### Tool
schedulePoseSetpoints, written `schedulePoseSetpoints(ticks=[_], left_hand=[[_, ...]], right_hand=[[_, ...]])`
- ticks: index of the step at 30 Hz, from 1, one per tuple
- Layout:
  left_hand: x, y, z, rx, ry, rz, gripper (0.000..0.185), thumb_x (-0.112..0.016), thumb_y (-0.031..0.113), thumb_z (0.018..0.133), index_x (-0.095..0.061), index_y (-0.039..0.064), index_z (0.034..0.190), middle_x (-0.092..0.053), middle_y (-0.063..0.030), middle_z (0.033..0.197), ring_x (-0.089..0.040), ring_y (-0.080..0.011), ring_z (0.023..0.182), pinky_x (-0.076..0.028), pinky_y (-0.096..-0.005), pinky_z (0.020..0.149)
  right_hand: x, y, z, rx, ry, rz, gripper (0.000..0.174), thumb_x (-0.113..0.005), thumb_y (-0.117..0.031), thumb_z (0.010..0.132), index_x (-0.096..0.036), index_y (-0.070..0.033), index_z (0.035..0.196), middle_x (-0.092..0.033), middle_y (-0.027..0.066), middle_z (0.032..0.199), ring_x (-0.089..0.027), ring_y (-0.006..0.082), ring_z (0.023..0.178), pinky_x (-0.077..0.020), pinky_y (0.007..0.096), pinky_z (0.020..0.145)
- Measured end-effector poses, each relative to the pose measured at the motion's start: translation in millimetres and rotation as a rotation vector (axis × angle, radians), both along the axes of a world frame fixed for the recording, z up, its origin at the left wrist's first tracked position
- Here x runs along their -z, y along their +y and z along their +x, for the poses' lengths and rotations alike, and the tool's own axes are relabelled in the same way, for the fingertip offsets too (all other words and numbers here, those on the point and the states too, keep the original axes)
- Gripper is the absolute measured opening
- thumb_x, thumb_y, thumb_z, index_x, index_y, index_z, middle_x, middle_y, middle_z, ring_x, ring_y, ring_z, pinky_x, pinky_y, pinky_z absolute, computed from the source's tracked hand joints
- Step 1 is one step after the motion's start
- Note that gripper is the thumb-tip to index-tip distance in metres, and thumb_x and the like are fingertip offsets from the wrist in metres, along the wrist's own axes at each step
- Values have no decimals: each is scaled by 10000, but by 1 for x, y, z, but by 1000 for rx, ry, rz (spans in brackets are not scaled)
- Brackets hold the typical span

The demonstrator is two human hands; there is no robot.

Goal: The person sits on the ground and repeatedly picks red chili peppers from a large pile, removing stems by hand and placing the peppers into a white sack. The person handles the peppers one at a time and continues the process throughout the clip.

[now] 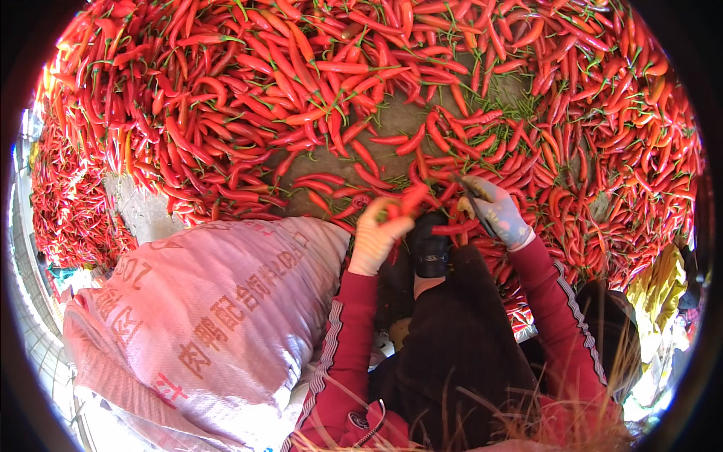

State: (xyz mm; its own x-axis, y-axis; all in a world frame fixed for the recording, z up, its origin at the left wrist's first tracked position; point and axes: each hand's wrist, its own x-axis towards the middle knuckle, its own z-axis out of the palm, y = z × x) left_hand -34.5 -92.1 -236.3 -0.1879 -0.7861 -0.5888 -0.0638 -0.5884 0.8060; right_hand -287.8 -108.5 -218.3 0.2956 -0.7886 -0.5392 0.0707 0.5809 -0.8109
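My left hand (375, 234), in a pale glove, grips a red chili pepper (416, 198) that is blurred and points up to the right. More red may sit between the fingers; how many peppers I hold is unclear. My right hand (498, 210), in a grey patterned glove, is closed around a slim dark hand tool (480, 213) whose exact kind I cannot tell. The tool slants up towards the left, and its tip lies against the peppers behind it. Between my hands, a black shoe (430, 248) stands at the edge of the chili heap (316, 73).
A filled woven sack (226, 316) bearing print stands on my left. Cut green stems (511, 99) lie on the concrete floor (398, 116) amid the peppers. Another chili heap (73, 198) lies at far left, and yellow sheeting (658, 288) at right.
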Motion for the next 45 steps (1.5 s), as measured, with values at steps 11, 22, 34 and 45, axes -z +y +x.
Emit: schedulePoseSetpoints(ticks=[11,22,34,45], left_hand=[[10,-12,53,-651,-509,-68,309,-742,53,717,-611,-37,982,-586,-22,822,-535,-112,723,-477,-270,643],[28,-93,96,428,-1336,26,350,-643,123,735,-641,108,1085,-586,-165,1154,-602,-358,1033,-494,-420,855],[-17,-21,11,-180,-114,151,321,-685,-36,717,-644,-4,1033,-550,23,786,-481,-66,680,-425,-220,604],[-75,-9,-15,-44,-293,108,337,-685,25,722,-634,4,1055,-582,-24,793,-514,-95,702,-460,-260,660]], right_hand=[[15,5,-31,320,-16,-11,521,-581,-168,931,-414,47,1376,-632,49,923,-568,91,762,-432,196,655],[9,1,-12,164,34,63,470,-575,-139,920,-471,41,1341,-634,34,931,-486,63,719,-402,190,667],[-8,-2,6,-233,180,-152,406,-644,-89,859,-550,22,1239,-566,8,924,-508,71,817,-442,239,729],[-5,4,1,139,113,114,363,-572,-104,920,-552,24,1259,-621,23,857,-541,60,661,-426,193,554]])
